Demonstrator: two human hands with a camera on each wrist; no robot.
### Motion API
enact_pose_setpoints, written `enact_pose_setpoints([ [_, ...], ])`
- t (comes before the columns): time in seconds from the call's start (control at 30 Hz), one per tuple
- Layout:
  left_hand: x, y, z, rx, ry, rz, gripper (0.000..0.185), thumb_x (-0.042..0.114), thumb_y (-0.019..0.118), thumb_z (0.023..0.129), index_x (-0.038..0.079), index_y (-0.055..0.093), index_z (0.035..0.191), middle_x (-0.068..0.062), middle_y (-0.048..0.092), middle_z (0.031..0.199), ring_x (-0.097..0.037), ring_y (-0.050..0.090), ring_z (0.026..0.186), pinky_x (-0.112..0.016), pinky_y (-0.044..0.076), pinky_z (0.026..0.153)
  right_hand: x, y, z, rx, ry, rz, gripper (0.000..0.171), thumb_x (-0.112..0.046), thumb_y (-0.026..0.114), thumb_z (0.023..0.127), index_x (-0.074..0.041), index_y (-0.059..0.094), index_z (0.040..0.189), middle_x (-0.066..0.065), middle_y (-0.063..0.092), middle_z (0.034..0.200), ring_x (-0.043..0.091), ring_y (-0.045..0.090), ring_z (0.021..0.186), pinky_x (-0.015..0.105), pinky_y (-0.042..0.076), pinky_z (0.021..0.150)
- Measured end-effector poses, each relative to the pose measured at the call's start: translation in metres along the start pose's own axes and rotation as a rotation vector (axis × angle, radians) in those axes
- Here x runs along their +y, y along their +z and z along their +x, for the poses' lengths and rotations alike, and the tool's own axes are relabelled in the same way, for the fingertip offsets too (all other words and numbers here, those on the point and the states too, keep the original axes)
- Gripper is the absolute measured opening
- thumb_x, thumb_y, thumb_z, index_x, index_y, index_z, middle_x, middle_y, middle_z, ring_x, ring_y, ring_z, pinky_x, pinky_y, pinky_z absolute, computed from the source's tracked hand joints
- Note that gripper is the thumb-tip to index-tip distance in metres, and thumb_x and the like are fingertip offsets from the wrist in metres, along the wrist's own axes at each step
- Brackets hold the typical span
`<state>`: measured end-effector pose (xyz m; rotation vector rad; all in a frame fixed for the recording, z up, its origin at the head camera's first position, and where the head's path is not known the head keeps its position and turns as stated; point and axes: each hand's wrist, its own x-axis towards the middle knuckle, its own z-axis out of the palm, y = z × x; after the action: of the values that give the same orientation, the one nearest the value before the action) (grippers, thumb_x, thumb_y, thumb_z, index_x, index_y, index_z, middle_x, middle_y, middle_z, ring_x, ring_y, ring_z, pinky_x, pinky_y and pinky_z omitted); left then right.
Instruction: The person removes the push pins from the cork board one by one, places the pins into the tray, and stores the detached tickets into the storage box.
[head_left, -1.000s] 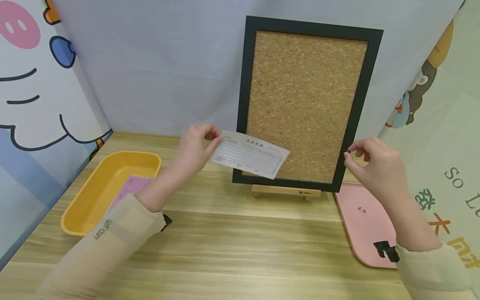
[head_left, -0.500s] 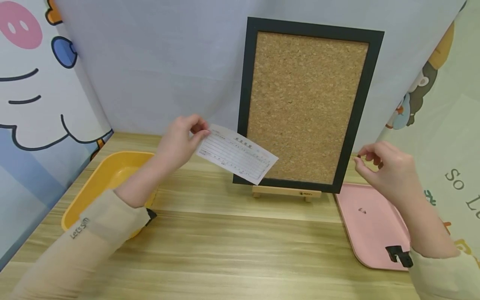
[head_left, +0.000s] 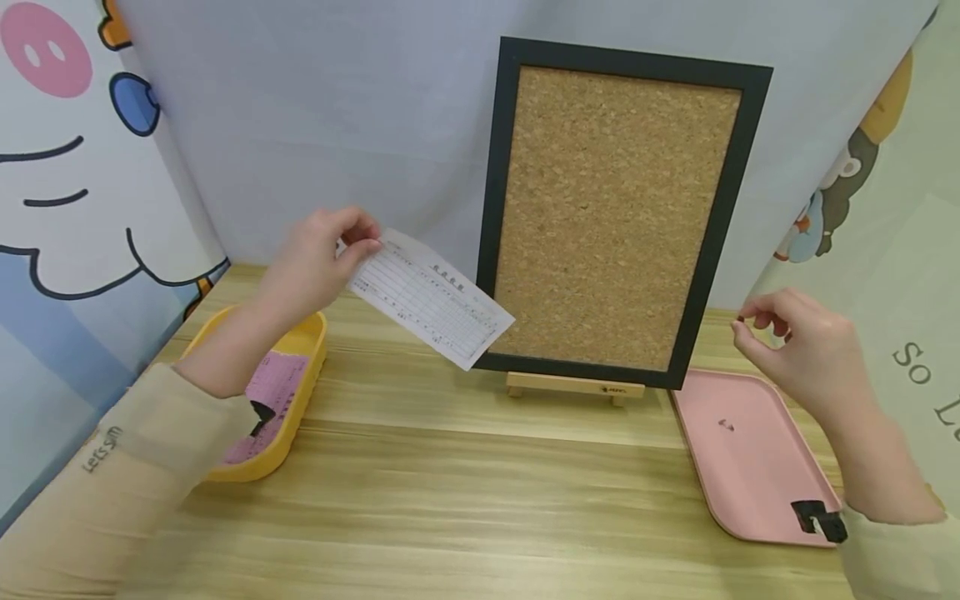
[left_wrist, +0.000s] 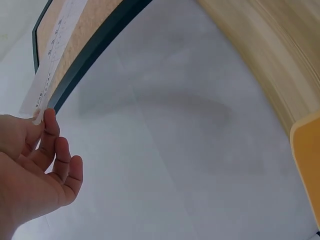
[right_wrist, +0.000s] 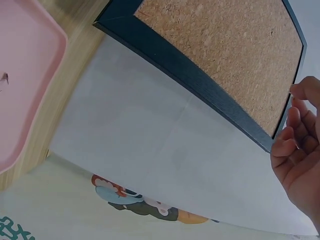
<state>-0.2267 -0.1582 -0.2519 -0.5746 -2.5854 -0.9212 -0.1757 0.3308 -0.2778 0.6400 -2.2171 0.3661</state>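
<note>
In the head view my left hand pinches one corner of a white printed paper form, which slants down to the right. The form's far end overlaps the lower left edge of the framed corkboard, though I cannot tell whether they touch. In the left wrist view the form appears nearly edge-on above the thumb and forefinger. To the right of the board, my right hand pinches a tiny dark piece between thumb and forefinger. Its kind is too small to make out.
A small wooden easel props the board up on the wooden table. At right lies a pink tray with tiny bits on it. The yellow bin at left holds pink printed paper, partly behind my left forearm.
My left hand has drawn the form leftward and slightly up, away from the board's middle, and the form tilts more steeply. My right hand has shifted right, off the board's frame.
</note>
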Motion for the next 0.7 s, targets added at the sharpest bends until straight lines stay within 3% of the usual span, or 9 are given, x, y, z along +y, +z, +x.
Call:
enact_pose_setpoints([
  [0.37,-0.026,-0.024,0.004,-0.152,0.020,0.079,0.004,0.007,0.057,0.094,0.005,0.057,0.097,-0.011,0.057,0.096,-0.027,0.046,0.091,-0.039,0.038,0.081,0.016,-0.002,-0.011,-0.110,0.068,-0.038,0.020,0.000,0.074,0.065,-0.006,0.064,0.081,0.001,0.055,0.071,-0.002,0.036,0.068,0.013,0.030,0.058],
  [0.7,-0.047,-0.037,0.006,-0.232,0.049,0.113,0.004,0.009,0.058,0.093,0.005,0.059,0.094,-0.011,0.061,0.094,-0.027,0.045,0.092,-0.044,0.035,0.084,0.032,-0.001,-0.026,-0.181,0.167,-0.059,0.018,-0.002,0.074,0.069,-0.009,0.064,0.082,0.000,0.054,0.072,-0.007,0.032,0.068,0.015,0.029,0.056],
])
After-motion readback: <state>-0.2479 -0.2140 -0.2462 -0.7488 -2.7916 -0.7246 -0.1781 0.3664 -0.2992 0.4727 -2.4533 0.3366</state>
